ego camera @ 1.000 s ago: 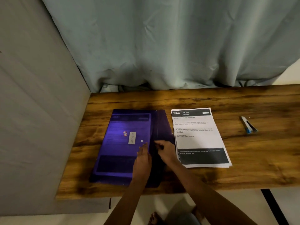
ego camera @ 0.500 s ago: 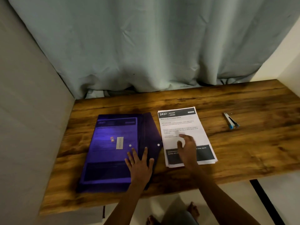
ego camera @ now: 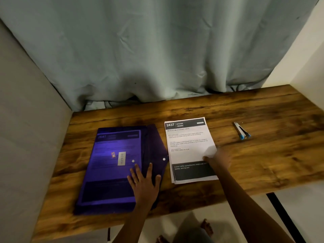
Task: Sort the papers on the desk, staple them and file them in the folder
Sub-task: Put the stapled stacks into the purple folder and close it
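- A grey wall panel (ego camera: 26, 137) closes off the left side of the wooden desk (ego camera: 263, 163).
- The purple folder (ego camera: 112, 165) lies flat on the left part of the desk, its long side running from near to far. Printed sheets show through its translucent cover, and a small label sits near its middle.
- The folder's flap (ego camera: 156, 146) is folded out to the right and lies open on the desk. One white snap stud is on the cover and another near the flap's tip.
- The left hand (ego camera: 144, 183) rests palm down on the near right part of the folder, where cover and flap meet. Its fingers are straight and spread apart, gripping nothing, and one of them wears a ring (ego camera: 136, 181).
- The stack of papers (ego camera: 187, 146) lies just right of the flap, outside the folder. Its top sheet is headed "2437 KITCHEN" and has a dark band near its near edge. The lower sheets peek out at the near left corner.
- The right hand (ego camera: 220, 159) is at the right edge of the stack, and its thumb lies on the top sheet. The hand is blurred, so I cannot tell whether its fingers are apart or curled under the edge.
- A small stapler (ego camera: 242, 131) with blue ends lies on the right, well apart from the papers.
- A pale curtain (ego camera: 157, 50) hangs along the far edge of the desk.
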### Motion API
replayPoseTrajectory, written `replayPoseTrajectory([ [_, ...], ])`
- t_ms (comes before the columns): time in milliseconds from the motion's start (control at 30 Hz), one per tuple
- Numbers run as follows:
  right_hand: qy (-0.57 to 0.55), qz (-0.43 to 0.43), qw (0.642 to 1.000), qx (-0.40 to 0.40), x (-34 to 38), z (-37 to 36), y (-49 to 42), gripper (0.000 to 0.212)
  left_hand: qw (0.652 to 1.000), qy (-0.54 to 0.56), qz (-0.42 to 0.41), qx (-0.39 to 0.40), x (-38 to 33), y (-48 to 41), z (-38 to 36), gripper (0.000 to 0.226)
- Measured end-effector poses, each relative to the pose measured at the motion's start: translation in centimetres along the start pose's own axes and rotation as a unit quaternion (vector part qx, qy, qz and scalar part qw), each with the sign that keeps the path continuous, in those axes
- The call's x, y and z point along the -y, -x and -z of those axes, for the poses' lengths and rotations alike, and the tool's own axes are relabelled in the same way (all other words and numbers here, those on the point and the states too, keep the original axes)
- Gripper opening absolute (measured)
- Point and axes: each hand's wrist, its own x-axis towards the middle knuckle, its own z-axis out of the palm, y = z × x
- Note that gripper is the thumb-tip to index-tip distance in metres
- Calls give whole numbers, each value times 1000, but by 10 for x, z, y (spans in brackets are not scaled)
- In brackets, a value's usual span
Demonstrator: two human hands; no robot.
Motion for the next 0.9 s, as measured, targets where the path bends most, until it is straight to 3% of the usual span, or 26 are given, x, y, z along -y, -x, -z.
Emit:
replayPoseTrajectory([
  [167,-36,-7,999,-34,1,1,0,86,1000,11,10,-12,-3,-1,0,108],
  [367,-197,9,980,-35,-5,8,-2,29,1000,1,22,-5,-4,-2,6,119],
  [533,-318,2,940,122,-12,33,-9,37,999,-1,32,-8,-5,-6,4,118],
  [633,-329,18,920,211,-14,48,-11,33,999,1,34,-12,-7,-7,4,119],
  [733,-324,46,916,230,-13,49,-13,25,999,-5,35,-9,-8,-7,4,120],
  [900,-294,21,931,215,-8,46,-13,27,999,-8,41,-14,-10,-6,5,120],
])
